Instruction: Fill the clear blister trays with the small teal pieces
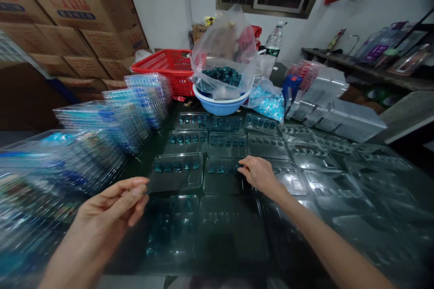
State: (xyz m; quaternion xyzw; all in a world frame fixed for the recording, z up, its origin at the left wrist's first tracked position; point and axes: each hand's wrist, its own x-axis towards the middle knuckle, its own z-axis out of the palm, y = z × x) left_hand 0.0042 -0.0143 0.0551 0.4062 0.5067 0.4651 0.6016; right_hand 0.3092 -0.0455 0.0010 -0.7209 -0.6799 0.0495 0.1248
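Note:
Clear plastic blister trays (176, 170) lie in rows on a dark table, several holding small teal pieces. My right hand (259, 174) reaches over a middle tray (220, 175), fingertips pinched at its row of teal pieces; what they hold is too small to make out. My left hand (111, 210) hovers near the table's front left, fingers loosely curled with thumb and forefinger together, beside the front-left tray. A blue bowl (220, 104) at the back holds a plastic bag (222, 54) with more teal pieces.
Tall stacks of packed trays (101, 122) line the left side. A red basket (167, 68), a water bottle (274, 40) and a grey stack of trays (339, 113) stand behind. Cardboard boxes (68, 13) fill the left wall.

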